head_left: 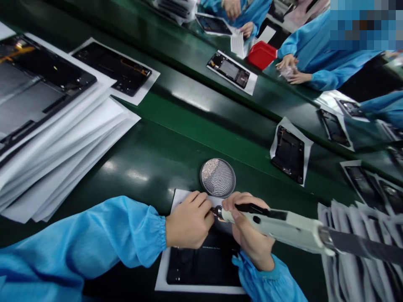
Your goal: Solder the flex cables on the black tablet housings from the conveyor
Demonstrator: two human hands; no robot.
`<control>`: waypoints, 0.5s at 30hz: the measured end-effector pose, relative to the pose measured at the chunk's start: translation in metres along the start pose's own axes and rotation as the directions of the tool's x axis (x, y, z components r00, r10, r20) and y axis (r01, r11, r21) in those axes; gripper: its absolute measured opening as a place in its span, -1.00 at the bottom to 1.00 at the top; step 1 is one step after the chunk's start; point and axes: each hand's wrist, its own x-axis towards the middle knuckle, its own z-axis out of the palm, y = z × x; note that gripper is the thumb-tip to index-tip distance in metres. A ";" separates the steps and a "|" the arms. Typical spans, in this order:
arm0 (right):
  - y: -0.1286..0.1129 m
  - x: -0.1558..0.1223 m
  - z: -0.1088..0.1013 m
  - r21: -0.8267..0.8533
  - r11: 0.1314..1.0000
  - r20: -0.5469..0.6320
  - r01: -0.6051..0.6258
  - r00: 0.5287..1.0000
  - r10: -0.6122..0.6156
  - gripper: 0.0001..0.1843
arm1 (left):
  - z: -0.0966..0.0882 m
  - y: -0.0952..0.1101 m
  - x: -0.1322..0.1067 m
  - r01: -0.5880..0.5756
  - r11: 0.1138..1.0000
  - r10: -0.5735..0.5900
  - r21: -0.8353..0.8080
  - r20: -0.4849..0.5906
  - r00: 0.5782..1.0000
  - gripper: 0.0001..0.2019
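My right hand (252, 230) is wrapped round a pale electric screwdriver (277, 226), held nearly level with its tip pointing left. Close to that tip, my left hand (190, 220) has its fingers curled together over the upper part of a black tablet housing (204, 266). Whatever those fingers pinch is hidden. The housing lies on a white sheet (162, 272) right in front of me. Just beyond my hands stands a round dish (228, 178) with a dimpled bottom, small screws gathered on its left side.
A tall stack of tablet housings with white sheets (75, 147) stands at left. More sheeted stacks (355, 251) are at right. Housings such as this one (288, 153) lie along the green bench (189, 121). Across it, co-workers in blue sleeves (327, 50) handle parts near a red bin (262, 55).
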 end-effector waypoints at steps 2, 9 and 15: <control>-0.006 0.005 -0.004 0.016 0.999 -0.018 0.037 0.999 -0.037 -0.74 | -0.001 -0.001 0.000 0.034 0.999 -0.034 -0.016 0.002 0.999 -0.85; -0.040 0.032 -0.037 0.014 0.983 -0.439 0.183 0.885 -0.158 -0.74 | -0.012 -0.009 0.008 0.120 0.992 -0.122 0.039 0.071 0.990 -0.83; -0.057 0.034 -0.061 -0.009 0.997 -0.609 0.074 0.790 -0.064 -0.77 | -0.017 -0.008 0.018 0.193 0.964 -0.232 0.182 0.228 0.945 -0.86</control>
